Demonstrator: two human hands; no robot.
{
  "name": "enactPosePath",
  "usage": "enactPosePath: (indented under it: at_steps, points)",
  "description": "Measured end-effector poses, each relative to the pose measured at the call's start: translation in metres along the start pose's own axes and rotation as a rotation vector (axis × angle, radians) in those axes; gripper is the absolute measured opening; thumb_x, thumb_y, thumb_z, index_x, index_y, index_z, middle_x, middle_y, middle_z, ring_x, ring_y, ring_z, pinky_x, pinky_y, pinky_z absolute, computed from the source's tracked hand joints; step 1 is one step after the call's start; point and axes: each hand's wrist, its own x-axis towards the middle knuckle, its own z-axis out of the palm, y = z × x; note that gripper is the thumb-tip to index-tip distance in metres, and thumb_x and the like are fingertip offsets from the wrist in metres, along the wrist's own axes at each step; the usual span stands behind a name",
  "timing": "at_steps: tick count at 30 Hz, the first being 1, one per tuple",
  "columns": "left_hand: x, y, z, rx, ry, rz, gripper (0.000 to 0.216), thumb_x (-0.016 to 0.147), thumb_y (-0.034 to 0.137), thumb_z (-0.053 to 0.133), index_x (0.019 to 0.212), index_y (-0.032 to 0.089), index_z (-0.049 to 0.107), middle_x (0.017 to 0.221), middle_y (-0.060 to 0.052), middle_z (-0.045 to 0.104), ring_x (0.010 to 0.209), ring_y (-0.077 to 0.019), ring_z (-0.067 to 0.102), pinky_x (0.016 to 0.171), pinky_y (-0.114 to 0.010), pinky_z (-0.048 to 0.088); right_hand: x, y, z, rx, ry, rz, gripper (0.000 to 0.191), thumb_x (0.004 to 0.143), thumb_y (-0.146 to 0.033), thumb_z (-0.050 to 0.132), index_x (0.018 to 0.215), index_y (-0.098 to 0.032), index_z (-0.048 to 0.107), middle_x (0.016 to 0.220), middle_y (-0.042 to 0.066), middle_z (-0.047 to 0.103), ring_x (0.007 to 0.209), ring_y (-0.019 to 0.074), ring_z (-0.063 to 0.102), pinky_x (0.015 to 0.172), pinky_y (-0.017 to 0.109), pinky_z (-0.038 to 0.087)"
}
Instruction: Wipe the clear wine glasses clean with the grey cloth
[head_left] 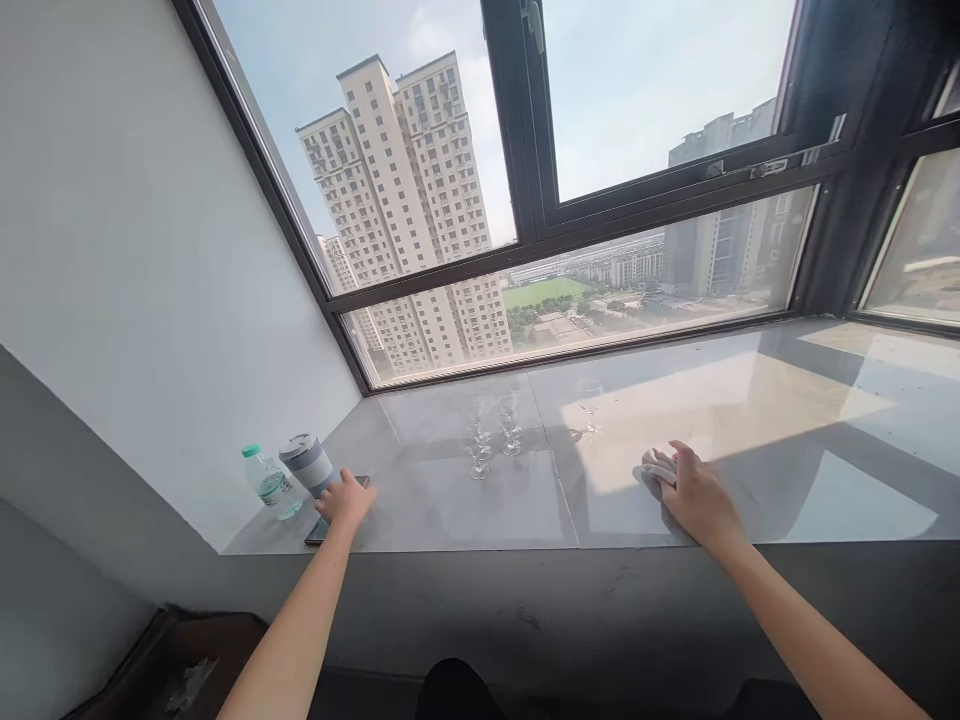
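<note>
On the left of the sill, my left hand (345, 502) is curled over a flat dark phone (318, 532), gripping it from above. Just behind it stand a grey-and-white lidded cup (307, 463) and a clear plastic bottle (273, 486) with a green cap. My right hand (701, 500) is closed on a pale cloth (658, 467), which rests on the sill's surface. Between my hands several small clear stemmed glasses (479, 458) stand upright in a cluster. Another stemmed glass (592, 408) stands apart, farther back and nearer my right hand.
The pale tiled window sill (465, 520) runs across the view, with a front edge close to me. Behind it is a dark-framed window (525, 250); a white wall (165, 250) bounds the left side. A brown box-like object (180, 650) sits below at left.
</note>
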Motion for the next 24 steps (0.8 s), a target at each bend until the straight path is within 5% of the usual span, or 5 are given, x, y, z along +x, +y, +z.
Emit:
enactPosePath:
  at_steps: [7,24]
  points:
    - [0.019,-0.044,0.015,-0.015,-0.139,-0.001,0.072,0.078,0.051,0.052,0.136,0.011,0.039,0.123,-0.026,0.060,0.116,-0.0432,0.055,0.092,-0.054,0.041,0.000,-0.005,-0.005,-0.005,-0.004,0.060,0.049,0.089,-0.028,0.041,0.136,-0.017,0.034,0.118,0.017,0.064,0.100,0.0350,0.056,0.068,0.039,0.044]
    - [0.043,-0.053,0.024,-0.069,-0.103,0.053,0.087,0.072,0.064,0.052,0.142,0.014,0.038,0.132,-0.022,0.058,0.117,-0.0439,0.055,0.091,-0.055,0.047,0.001,-0.014,-0.013,0.017,-0.015,0.080,0.045,0.090,-0.024,0.040,0.135,-0.019,0.035,0.114,0.015,0.064,0.104,0.0341,0.054,0.068,0.039,0.047]
